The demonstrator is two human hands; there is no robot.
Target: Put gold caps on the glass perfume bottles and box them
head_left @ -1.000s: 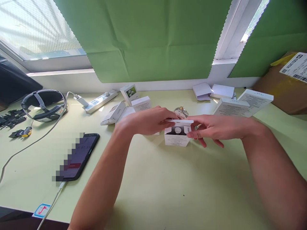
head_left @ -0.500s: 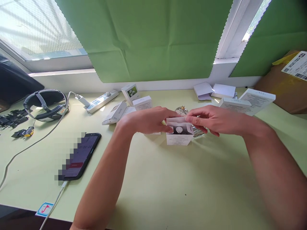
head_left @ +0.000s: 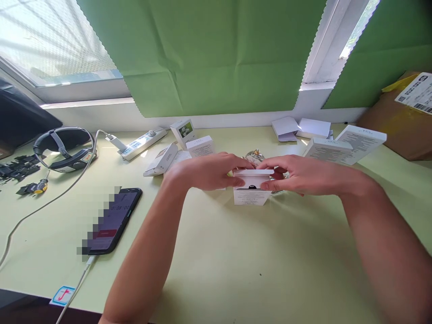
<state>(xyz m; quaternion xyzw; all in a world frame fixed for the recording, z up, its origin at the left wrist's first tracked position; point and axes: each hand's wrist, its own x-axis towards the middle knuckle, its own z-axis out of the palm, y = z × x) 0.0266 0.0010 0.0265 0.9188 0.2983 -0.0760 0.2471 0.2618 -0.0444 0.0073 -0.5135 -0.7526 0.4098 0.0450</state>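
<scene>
A small white printed box (head_left: 251, 197) stands on the table in front of me, its top flap folded partway over the opening. Part of a dark item inside still shows through a narrow gap. At the box's left side, my left hand (head_left: 219, 172) is closed on it, thumb on the near side. My right hand (head_left: 293, 173) grips the flap and right side between thumb and fingers. Behind the box sits a shiny, ornate metallic object (head_left: 254, 156), mostly hidden by my hands.
White boxes stand at the back left (head_left: 200, 146) and back right (head_left: 327, 150). On the left are a phone (head_left: 116, 220) on a cable, a power strip (head_left: 143, 143) and a head strap device (head_left: 65, 150). A cardboard carton (head_left: 394, 121) is at far right.
The box's top flap has come down over the opening, covering most of the item inside. My right thumb has moved down to the box's near side; my left hand stays put.
</scene>
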